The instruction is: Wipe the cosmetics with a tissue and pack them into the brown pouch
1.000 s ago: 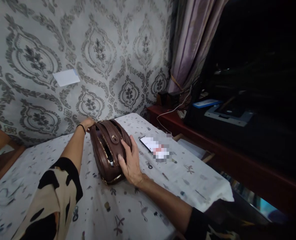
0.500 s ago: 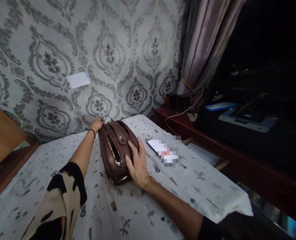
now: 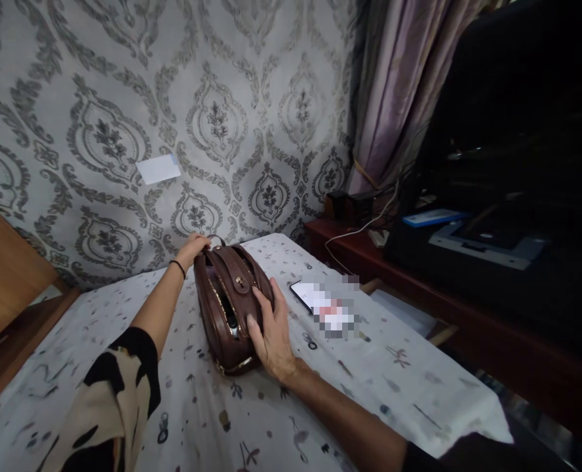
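A brown leather handbag [image 3: 242, 298] lies on the patterned white cloth. Its long gold zipper on the left is unzipped, and a dark gap shows with something small and pale near its closer end. My left hand [image 3: 193, 251] is closed at the bag's far left corner, by the carry loop; its fingertips are partly hidden, so the exact part pinched is unclear. On the bag's right side rests my right hand [image 3: 274, 337], gripping it with the thumb on top and the fingers apart along the side. A lit phone [image 3: 303, 295], partly blurred out, lies right of the bag.
The cloth-covered table [image 3: 394, 387] meets a patterned wall with a white card [image 3: 158, 169] on it. At right stand a dark red cabinet [image 3: 330, 242] with a white cable [image 3: 350, 233] and an open drawer [image 3: 404, 311]. A wooden panel [image 3: 6, 269] rises at left.
The view has tilted up slightly, so everything sits a little lower. My left hand has shifted slightly at the bag's far corner, where the gap shows more. My right hand keeps its place.
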### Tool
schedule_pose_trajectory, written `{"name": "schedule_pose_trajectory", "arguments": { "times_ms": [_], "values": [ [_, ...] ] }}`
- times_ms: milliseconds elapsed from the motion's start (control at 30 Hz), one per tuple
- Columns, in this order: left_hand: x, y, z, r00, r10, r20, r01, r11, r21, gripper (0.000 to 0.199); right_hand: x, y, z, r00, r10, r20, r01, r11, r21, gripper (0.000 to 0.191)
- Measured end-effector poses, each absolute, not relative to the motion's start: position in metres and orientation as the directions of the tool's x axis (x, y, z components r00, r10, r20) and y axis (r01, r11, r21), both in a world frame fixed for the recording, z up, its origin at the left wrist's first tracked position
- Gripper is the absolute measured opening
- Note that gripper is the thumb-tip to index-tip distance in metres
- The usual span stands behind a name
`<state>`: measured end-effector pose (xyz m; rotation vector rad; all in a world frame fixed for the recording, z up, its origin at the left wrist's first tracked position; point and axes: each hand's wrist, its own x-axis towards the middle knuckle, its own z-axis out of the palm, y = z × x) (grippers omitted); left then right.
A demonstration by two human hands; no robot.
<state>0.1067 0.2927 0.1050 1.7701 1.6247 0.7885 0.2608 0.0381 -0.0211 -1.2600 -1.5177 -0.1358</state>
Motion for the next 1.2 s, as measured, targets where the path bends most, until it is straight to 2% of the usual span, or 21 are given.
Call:
{"name": "schedule_pose_trajectory", "arguments": {
  "times_ms": [167, 333, 467, 867, 967, 1067, 1200],
  "values": [
    [0.129, 0.298, 0.116, 0.188, 0.979, -0.075, 0.632, -0.063, 0.772, 0.021, 0.261, 0.037, -0.021, 0.173, 0.609, 0.774, 0.741, 0.437, -0.510, 0.049],
    [0.137, 0.298, 0.110, 0.221, 0.968, -0.117, 0.645, -0.055, 0.763, 0.031, 0.261, 0.038, -0.022, 0.169, 0.604, 0.779, 0.747, 0.437, -0.501, 0.051],
    [0.137, 0.301, 0.107, 0.191, 0.975, -0.113, 0.640, -0.037, 0.768, 0.040, 0.260, 0.038, -0.022, 0.175, 0.598, 0.782, 0.748, 0.437, -0.500, 0.051],
    [0.134, 0.298, 0.109, 0.161, 0.986, -0.041, 0.448, -0.036, 0.893, 0.039, 0.260, 0.037, -0.020, 0.161, 0.611, 0.775, 0.758, 0.426, -0.494, 0.049],
    [0.132, 0.295, 0.112, 0.172, 0.985, -0.030, 0.418, -0.046, 0.907, 0.031, 0.260, 0.036, -0.020, 0.164, 0.617, 0.770, 0.754, 0.425, -0.501, 0.049],
    [0.125, 0.292, 0.115, 0.179, 0.984, -0.024, 0.412, -0.053, 0.910, 0.024, 0.261, 0.036, -0.020, 0.171, 0.627, 0.760, 0.749, 0.419, -0.513, 0.050],
    [0.104, 0.285, 0.114, 0.155, 0.987, -0.050, 0.473, -0.030, 0.881, 0.033, 0.261, 0.037, -0.021, 0.172, 0.620, 0.765, 0.747, 0.424, -0.512, 0.051]
  ]
}}
